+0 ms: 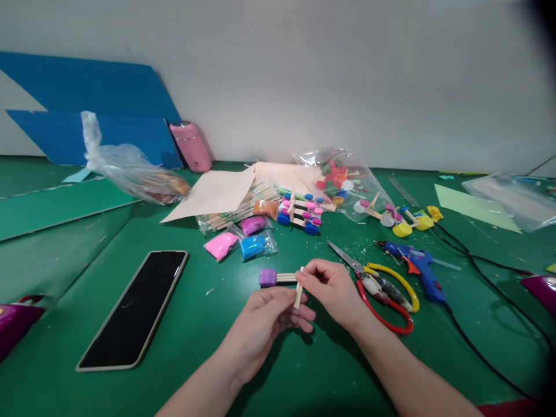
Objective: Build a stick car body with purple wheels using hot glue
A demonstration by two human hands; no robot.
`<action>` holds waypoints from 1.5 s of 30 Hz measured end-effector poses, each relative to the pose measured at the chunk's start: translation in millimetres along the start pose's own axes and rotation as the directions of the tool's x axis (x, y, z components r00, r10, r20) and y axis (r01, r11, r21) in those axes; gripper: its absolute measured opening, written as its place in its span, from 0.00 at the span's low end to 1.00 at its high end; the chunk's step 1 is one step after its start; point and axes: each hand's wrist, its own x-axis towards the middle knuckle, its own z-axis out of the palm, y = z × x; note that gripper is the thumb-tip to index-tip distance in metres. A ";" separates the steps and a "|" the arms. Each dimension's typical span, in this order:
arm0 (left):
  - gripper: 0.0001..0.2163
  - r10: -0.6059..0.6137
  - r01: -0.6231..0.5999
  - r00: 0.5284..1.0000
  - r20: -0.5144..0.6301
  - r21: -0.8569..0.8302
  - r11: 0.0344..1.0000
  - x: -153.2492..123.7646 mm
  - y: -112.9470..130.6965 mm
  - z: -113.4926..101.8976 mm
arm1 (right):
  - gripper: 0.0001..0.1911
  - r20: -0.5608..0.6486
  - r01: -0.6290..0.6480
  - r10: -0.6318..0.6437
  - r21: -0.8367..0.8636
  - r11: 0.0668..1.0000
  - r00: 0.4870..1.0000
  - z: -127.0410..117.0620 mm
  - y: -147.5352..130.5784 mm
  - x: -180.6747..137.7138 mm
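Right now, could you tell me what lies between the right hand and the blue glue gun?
In the head view, scissors with red and yellow handles lie between the right hand and the blue glue gun.

This is a hobby craft table against a plain white wall. A green mat point(87, 231) covers it, and blue boards point(87, 110) lean at the far left. Strewn across the middle and right are scissors point(382, 286), a corded glue gun point(419, 263), packets of coloured clay point(254, 243), bagged wooden sticks point(234, 211) and a bag of bottle caps point(343, 179).
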 end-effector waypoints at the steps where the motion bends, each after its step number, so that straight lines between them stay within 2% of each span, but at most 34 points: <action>1: 0.10 -0.001 0.001 1.000 0.008 0.006 1.000 -0.1 -0.4 -0.4 | 0.11 0.001 0.003 -0.003 -0.004 1.000 1.000 -0.1 -0.2 -0.1; 11: 0.09 -0.035 0.037 0.998 0.058 -0.038 0.999 0.2 -2.8 -2.5 | 0.09 0.016 0.046 -0.045 -0.046 0.998 0.999 -3.8 -1.0 -4.9; 18: 0.09 -0.022 0.030 0.996 0.087 -0.085 0.996 0.4 -1.3 -0.2 | 0.08 0.023 0.160 -0.159 -0.222 0.962 0.987 -5.4 -2.3 -7.3; 31: 0.08 -0.013 0.020 0.997 0.081 -0.087 0.996 -1.4 -1.5 -0.8 | 0.05 0.016 0.234 -0.239 -0.282 0.930 0.971 -3.8 -0.8 -8.1; 38: 0.08 -0.012 0.018 0.998 0.068 -0.091 0.996 -2.1 -1.7 -0.4 | 0.05 0.018 0.207 -0.210 -0.268 0.941 0.978 -4.3 -3.5 -8.9; 45: 0.09 -0.020 0.027 0.996 0.081 -0.085 0.996 -2.5 -1.7 -2.4 | 0.08 0.031 0.016 -0.015 -0.031 0.999 0.999 -5.0 -2.1 -4.4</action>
